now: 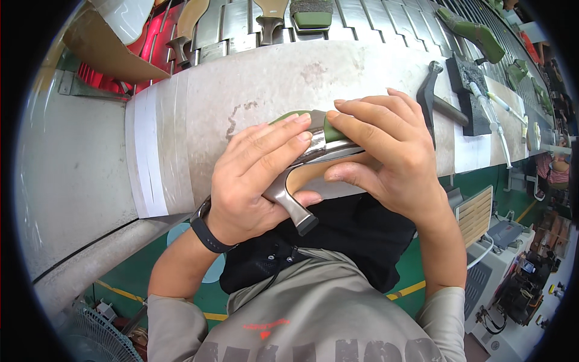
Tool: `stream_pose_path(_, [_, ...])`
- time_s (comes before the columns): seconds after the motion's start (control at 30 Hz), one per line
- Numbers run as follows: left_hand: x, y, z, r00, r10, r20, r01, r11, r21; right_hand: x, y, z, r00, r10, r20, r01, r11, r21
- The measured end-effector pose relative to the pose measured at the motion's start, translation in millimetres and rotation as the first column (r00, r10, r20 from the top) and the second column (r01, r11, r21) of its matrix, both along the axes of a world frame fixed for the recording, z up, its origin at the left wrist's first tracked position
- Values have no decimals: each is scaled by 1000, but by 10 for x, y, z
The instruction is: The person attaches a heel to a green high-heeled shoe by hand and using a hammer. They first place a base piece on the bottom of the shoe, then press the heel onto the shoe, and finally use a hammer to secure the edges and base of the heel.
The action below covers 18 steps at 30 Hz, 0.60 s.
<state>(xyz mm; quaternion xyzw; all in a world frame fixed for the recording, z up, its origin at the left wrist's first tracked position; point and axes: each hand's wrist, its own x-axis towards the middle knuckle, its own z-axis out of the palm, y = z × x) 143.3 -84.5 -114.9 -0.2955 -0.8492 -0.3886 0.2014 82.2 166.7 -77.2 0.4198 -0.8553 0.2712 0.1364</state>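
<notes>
A high-heeled shoe (316, 174) with a tan sole, shiny dark metallic trim and heel rests tilted on its side at the front of the pale work surface. Part of a green shoe last (332, 131) shows in it. My left hand (250, 172) is closed around the heel end, its fingers over the upper and its thumb below by the heel. On the toe side, my right hand (392, 154) grips the shoe, fingers lying across the green last and thumb against the sole. My palms hide much of the shoe.
A hammer (427, 96) lies to the right beside a black block (467, 99) and white syringe-like tools (487, 111). Past the surface runs a slatted metal conveyor (368, 21) carrying heeled soles (270, 12) and a green last (473, 33). A red tray (158, 39) stands far left.
</notes>
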Motion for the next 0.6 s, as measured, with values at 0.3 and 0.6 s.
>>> stream_pose_path(0.3, [18, 16, 22, 1000, 11, 2, -11, 1000, -19, -16, -2, 6, 1000, 7, 5, -8, 1000, 11])
stream_pose_path(0.6, [82, 49, -21, 999, 39, 7, -39, 998, -43, -14, 9, 178, 983, 18, 182, -30, 998, 61])
